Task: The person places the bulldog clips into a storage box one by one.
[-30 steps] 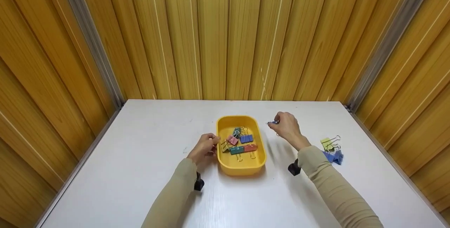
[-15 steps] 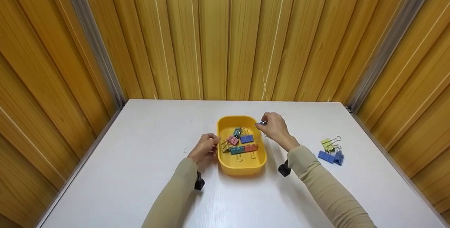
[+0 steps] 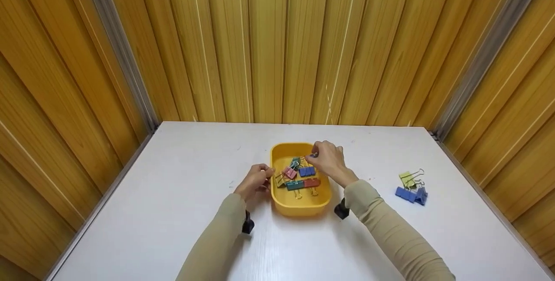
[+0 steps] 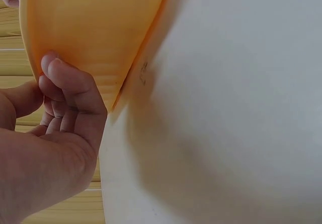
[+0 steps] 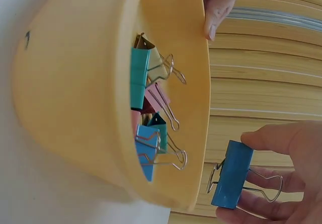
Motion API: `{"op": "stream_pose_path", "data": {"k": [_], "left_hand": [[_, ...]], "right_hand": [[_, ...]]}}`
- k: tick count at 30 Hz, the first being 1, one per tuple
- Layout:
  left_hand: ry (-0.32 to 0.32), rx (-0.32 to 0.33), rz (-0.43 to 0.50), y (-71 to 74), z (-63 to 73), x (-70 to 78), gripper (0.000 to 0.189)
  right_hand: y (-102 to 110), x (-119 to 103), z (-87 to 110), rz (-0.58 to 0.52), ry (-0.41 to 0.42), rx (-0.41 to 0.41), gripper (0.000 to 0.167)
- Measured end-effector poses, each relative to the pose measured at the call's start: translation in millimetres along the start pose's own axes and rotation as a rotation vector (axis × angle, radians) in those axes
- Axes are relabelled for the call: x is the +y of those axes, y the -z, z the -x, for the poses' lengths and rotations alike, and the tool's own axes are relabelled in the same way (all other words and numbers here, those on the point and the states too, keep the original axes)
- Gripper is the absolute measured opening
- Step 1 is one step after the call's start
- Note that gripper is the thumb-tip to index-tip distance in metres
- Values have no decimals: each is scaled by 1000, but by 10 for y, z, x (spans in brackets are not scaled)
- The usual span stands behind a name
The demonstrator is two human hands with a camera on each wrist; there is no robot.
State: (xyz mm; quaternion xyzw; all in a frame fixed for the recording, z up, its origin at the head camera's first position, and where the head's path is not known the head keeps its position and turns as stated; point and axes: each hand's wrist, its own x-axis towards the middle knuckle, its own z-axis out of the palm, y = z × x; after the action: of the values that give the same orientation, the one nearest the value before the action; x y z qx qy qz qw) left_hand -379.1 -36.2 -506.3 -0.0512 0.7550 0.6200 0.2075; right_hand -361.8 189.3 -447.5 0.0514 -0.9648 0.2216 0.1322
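A yellow plastic box (image 3: 301, 211) stands on the white table, with my left hand (image 3: 255, 179) pinching its left rim between thumb and fingers. Over the box's far right part, my right hand (image 3: 329, 159) holds a blue binder clip (image 5: 232, 173) by its two ends; both wire handles stick out. Inside the box lie several binder clips: a teal one (image 3: 295, 185) beside a red one (image 3: 311, 183), a pink one (image 3: 289, 172), a blue one (image 3: 307, 171), a yellow one (image 3: 280, 180) and a second teal one (image 3: 295, 162).
On the table to the right lie a yellow binder clip (image 3: 406, 179) and two blue ones, one flat (image 3: 405, 194) and one tilted (image 3: 421, 196), close together. Wood-patterned panels (image 3: 269, 47) wall the table's back and sides.
My right hand has moved left with the blue binder clip, from beside the box to over its right part. My left hand has stayed at the rim.
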Motion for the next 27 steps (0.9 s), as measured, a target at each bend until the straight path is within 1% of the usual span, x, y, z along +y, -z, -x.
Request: {"op": "stream_pose_path", "data": {"k": [4,8,11,14,18,23,25,27], "left_hand": [[20,-5,-6,-15,12,2,20],[19,-7,-10,-16,31,13,23],[8,-8,-9,-3,42,20,22],[6,-9,-11,15,56,25,21],[5,-14,-21,31,76,21,21],[-4,-14,-18,73,76,-14,21],[-9,-9,-11,91,73,-46,20],[-14,-3,-4,107,73,-73,18]], "right_hand": [[-69,-29,14,-5,-3,-21,31],[-85,-46,30,-22,3,-41,36],[-38,-34,34,-51,-4,-35,36],[62,25,47,-95,-19,-4,32],[244,214,106,-134,-23,60,30],[444,583,185,-114,-38,142,30],[509,751,220,-88,-64,150,31],[576,928,250,-52,-95,129,33]]}}
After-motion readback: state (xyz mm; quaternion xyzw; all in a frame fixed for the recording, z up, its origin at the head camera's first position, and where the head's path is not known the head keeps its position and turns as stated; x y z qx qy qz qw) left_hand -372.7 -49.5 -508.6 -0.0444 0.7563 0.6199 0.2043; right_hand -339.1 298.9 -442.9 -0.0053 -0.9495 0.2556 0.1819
